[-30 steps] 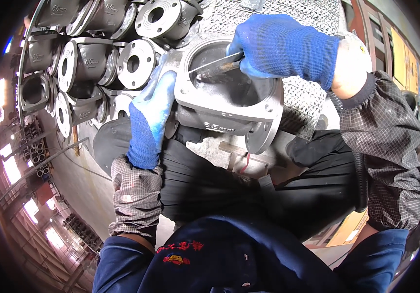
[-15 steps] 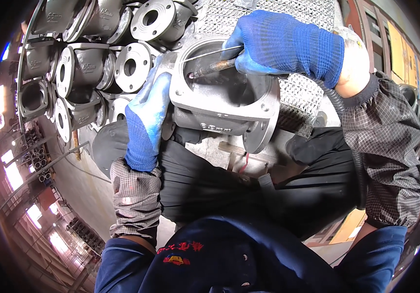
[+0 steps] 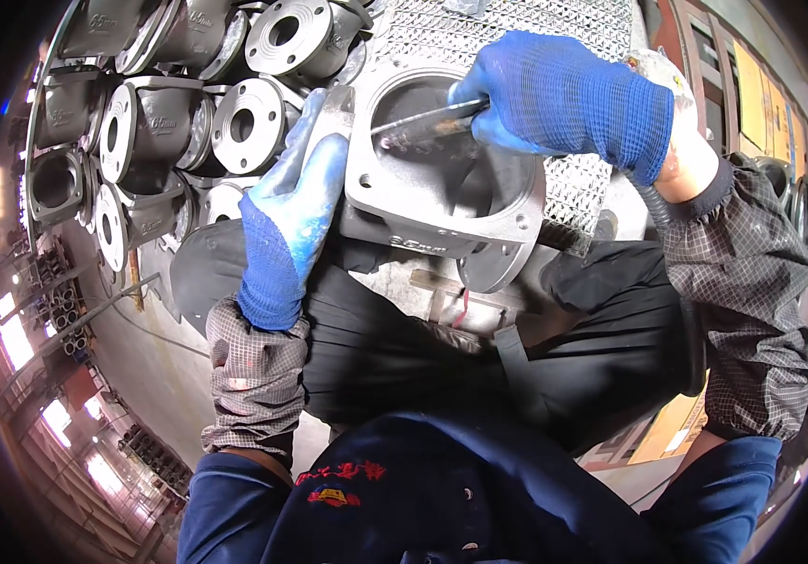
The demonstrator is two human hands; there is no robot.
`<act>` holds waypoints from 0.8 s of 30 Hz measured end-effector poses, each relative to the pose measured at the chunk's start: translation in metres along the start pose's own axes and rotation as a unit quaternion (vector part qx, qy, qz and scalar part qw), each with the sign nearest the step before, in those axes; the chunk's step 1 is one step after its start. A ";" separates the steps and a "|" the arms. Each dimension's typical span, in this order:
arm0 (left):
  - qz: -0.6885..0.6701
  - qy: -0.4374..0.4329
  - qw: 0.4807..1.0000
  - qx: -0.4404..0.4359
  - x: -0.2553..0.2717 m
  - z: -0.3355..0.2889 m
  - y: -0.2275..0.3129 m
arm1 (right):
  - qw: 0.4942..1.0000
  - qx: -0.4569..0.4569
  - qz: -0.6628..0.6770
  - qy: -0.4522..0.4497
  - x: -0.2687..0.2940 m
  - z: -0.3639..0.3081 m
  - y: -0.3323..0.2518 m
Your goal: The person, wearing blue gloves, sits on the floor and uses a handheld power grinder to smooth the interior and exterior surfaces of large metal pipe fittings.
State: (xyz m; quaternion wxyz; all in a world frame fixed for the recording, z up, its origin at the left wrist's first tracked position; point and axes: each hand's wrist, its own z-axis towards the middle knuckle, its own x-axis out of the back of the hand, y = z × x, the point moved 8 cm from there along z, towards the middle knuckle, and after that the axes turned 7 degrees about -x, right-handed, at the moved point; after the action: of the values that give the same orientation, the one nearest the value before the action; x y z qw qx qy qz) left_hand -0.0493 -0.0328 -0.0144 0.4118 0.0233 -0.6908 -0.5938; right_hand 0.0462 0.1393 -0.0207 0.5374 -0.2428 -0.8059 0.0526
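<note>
A grey cast-iron valve body [image 3: 423, 211] stands in front of me, its wide square-flanged opening facing up. My left hand [image 3: 293, 207], in a blue glove with a pale coated palm, grips its left end, the round flange lying between thumb and fingers. Closed around a slim rod-like rotary grinder [image 3: 451, 125] is my right hand [image 3: 564, 99], gloved the same way. The grinder's pinkish tip [image 3: 394, 141] reaches inside the opening, near the left inner wall. A thin metal rod runs alongside the tool. Whether the tip touches the wall cannot be made out.
Several similar grey valve bodies [image 3: 155, 122] are stacked at the left and far left. A perforated metal grating [image 3: 578, 174] lies behind and right of the casting. My knees [image 3: 601, 291] flank the work. More castings stand on racks at the left edge.
The valve body has shifted slightly right and turned a little in my left hand. My right hand has moved slightly right, and the tool tip has also moved right within the opening.
</note>
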 end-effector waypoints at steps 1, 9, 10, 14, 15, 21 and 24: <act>0.001 -0.001 1.000 -0.015 -0.002 -0.001 0.001 | 1.000 -0.015 -0.012 -0.016 -0.003 -0.003 0.002; -0.034 -0.027 0.999 -0.021 -0.010 -0.007 0.017 | 0.999 -0.012 -0.039 0.015 -0.004 -0.030 0.003; -0.061 -0.029 0.998 -0.012 -0.012 -0.006 0.018 | 0.999 -0.017 -0.024 0.024 -0.009 -0.030 0.002; -0.059 -0.037 0.996 -0.063 -0.014 -0.010 0.023 | 0.999 0.017 0.025 0.016 -0.017 -0.032 0.000; -0.056 -0.037 0.995 -0.073 -0.014 -0.011 0.023 | 0.998 0.013 0.048 0.041 -0.018 -0.035 0.011; -0.077 -0.042 0.994 -0.061 -0.016 -0.015 0.030 | 0.996 0.012 -0.039 0.077 0.013 -0.092 0.022; -0.012 -0.049 0.990 -0.132 -0.016 -0.015 0.042 | 0.995 0.047 -0.060 0.064 -0.001 -0.096 0.016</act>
State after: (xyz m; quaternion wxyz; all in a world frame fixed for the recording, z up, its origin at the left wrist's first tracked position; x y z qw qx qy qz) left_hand -0.0109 -0.0238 0.0110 0.3699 -0.0519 -0.6252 -0.6853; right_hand 0.1376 0.1364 0.0126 0.6010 -0.1713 -0.7795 0.0429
